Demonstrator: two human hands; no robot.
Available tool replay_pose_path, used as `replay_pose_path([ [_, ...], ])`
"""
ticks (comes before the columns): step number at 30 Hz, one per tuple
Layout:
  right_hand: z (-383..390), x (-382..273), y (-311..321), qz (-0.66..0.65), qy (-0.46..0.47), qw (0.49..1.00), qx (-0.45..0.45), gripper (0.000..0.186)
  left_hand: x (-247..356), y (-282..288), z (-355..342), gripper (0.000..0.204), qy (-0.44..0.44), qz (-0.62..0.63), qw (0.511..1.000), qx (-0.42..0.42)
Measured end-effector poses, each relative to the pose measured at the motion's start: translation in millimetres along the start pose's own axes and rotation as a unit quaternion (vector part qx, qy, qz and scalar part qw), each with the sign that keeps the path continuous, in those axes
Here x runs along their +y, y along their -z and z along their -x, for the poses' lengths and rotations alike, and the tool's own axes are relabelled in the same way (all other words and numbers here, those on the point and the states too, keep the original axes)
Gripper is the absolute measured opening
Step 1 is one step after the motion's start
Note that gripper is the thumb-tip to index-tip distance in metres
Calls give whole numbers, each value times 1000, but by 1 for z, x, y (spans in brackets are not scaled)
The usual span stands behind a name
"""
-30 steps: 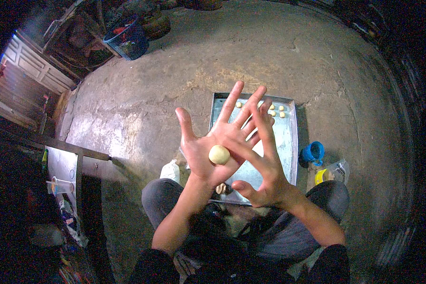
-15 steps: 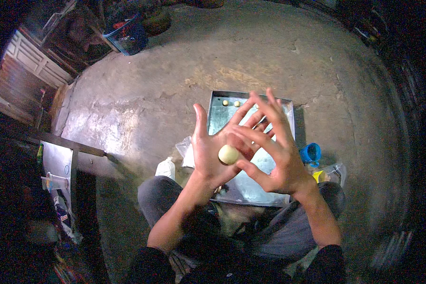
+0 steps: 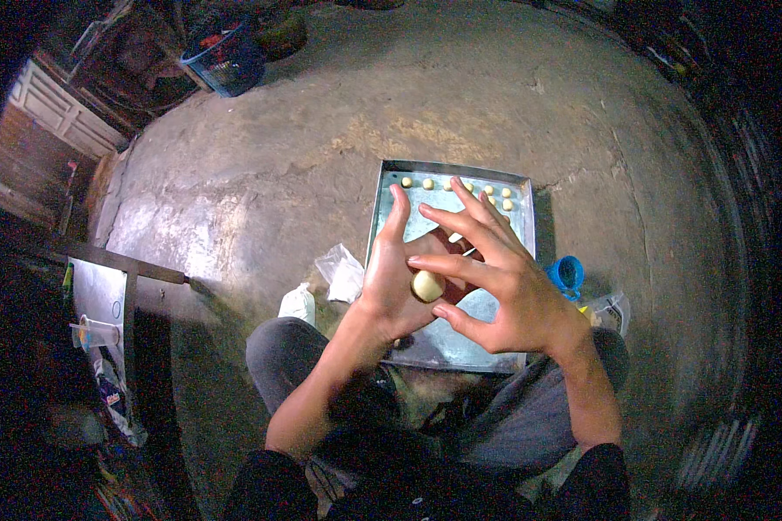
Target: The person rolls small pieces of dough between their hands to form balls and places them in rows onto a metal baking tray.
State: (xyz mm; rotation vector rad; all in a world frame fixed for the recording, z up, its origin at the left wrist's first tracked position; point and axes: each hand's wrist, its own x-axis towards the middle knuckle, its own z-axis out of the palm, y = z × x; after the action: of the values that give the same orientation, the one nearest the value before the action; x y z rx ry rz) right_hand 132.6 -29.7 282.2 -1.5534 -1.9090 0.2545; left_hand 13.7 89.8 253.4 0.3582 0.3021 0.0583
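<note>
A pale, smooth dough ball (image 3: 427,286) rests on the palm of my left hand (image 3: 389,282), whose thumb points up and away. My right hand (image 3: 517,291) hovers just beside it with fingers spread, thumb and forefinger on either side of the ball; whether they touch it I cannot tell. The right hand partly hides the left fingers. Beneath both hands a shallow metal tray (image 3: 487,351) lies on the floor in front of my crossed legs. Several small dough balls (image 3: 428,184) sit in a row along its far edge, with another (image 3: 507,205) just nearer at the right.
Left of the tray are a clear bag of white powder (image 3: 342,273) and a white bag (image 3: 298,304) by my knee. A blue plastic cup (image 3: 566,276) and a clear plastic bag (image 3: 613,311) lie to the right. A blue basket (image 3: 226,65) stands far left; a low table (image 3: 100,291) stands nearer.
My right hand has come down and its fingers have tilted left over the left palm. The left thumb has shifted right. More of the far row of dough balls shows.
</note>
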Motion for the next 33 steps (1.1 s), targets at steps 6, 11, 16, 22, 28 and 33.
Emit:
replay_pose_path([
  [6, 2, 3, 6, 24, 13, 1000, 7, 40, -1, 2, 2, 112, 33, -5, 999, 6],
  [11, 2, 5, 7, 35, 24, 999, 25, 36, -3, -5, 1, 113, 17, -10, 1000, 3],
  [16, 1, 5, 6, 37, 22, 998, 51, 35, -3, 9, -1, 111, 33, -9, 999, -14],
  [22, 1, 3, 1, 86, -64, 981, 161, 33, -8, 6, -8, 103, -24, 73, 991, -109],
  [28, -1, -24, -24, 171, -129, 957, 198, 40, -5, 8, -5, 93, -74, 25, 994, -73],
  [33, 2, -11, 8, 145, -69, 968, 194, 37, -8, -3, -1, 97, -46, 99, 989, -96],
])
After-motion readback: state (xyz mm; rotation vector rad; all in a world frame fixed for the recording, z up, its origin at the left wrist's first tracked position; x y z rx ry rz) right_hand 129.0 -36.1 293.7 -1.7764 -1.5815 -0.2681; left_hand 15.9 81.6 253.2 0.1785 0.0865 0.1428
